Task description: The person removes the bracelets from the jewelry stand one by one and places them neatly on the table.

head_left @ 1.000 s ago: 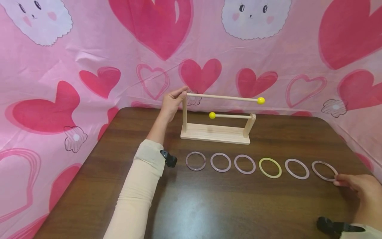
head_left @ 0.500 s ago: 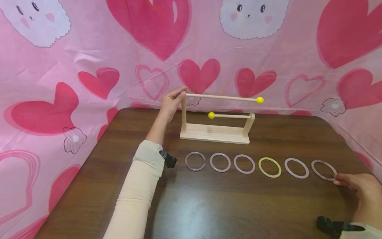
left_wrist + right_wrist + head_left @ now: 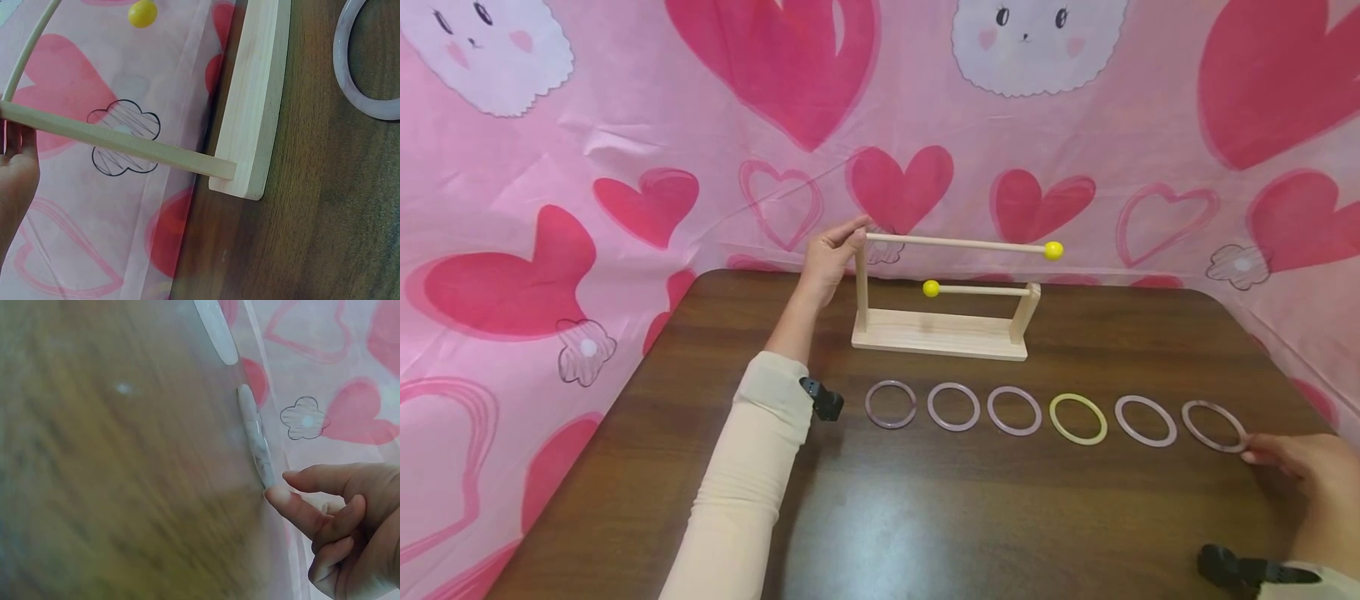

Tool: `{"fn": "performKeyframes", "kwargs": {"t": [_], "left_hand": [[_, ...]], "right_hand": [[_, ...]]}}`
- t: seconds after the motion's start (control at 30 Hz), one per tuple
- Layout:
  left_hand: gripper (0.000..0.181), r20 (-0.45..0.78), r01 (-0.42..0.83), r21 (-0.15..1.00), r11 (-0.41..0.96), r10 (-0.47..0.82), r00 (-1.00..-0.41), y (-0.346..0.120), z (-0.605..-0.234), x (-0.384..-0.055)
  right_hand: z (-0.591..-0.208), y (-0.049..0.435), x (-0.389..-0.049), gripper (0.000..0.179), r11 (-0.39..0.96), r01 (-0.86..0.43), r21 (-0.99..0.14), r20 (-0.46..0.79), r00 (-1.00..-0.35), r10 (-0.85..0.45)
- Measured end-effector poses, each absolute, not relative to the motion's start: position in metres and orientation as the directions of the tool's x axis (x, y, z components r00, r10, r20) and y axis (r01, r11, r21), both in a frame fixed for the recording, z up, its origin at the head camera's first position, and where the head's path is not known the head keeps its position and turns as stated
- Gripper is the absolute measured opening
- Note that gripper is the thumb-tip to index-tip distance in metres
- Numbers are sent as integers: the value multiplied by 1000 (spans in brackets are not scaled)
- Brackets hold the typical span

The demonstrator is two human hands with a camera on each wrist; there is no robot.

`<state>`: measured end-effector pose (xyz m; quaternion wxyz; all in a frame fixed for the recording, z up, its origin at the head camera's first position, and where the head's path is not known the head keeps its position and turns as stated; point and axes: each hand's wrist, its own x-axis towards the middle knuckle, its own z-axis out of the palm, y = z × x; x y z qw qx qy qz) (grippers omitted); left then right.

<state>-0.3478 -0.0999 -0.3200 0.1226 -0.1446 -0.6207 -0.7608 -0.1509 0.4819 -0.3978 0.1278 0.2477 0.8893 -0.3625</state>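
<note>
A pale wooden stand [image 3: 940, 333] with two posts, each bearing a rod with a yellow ball at its end, stands at the back of the table. My left hand [image 3: 831, 262] grips the top of its taller left post [image 3: 119, 139]. At the right, my right hand [image 3: 1311, 475] is at the near right edge of a marbled bangle-like ring [image 3: 1198, 440] lying flat. In the right wrist view, a fingertip touches or nearly touches that ring [image 3: 255, 434], with a gap between the thumb and index finger; the other fingers are curled.
In a row left of the marbled ring lie a pale lilac ring [image 3: 1131, 433], a yellow ring [image 3: 1063, 431] and several purple rings, including the leftmost ring [image 3: 868, 408]. A pink heart-patterned cloth [image 3: 715, 100] hangs behind the dark wooden table [image 3: 925, 517].
My right hand has shifted slightly right, baring more of the marbled ring's edge. The left hand stays on the post, and the stand and rings keep their places.
</note>
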Motion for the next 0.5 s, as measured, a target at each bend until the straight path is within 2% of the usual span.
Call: {"fn": "performKeyframes", "kwargs": {"t": [0.2, 0.33, 0.5], "left_hand": [[31, 380, 375, 906, -197, -12, -925, -100, -320, -348], [31, 377, 373, 905, -202, -18, -926, -100, -320, -349], [31, 384, 380, 903, -200, -20, -923, -100, -321, -349]], "right_hand": [[-391, 480, -152, 52, 646, 484, -590, -372, -873, 315], [-381, 470, -154, 36, 700, 437, -565, -231, -898, 374], [-370, 453, -158, 32, 725, 393, -565, -139, -912, 385]]}}
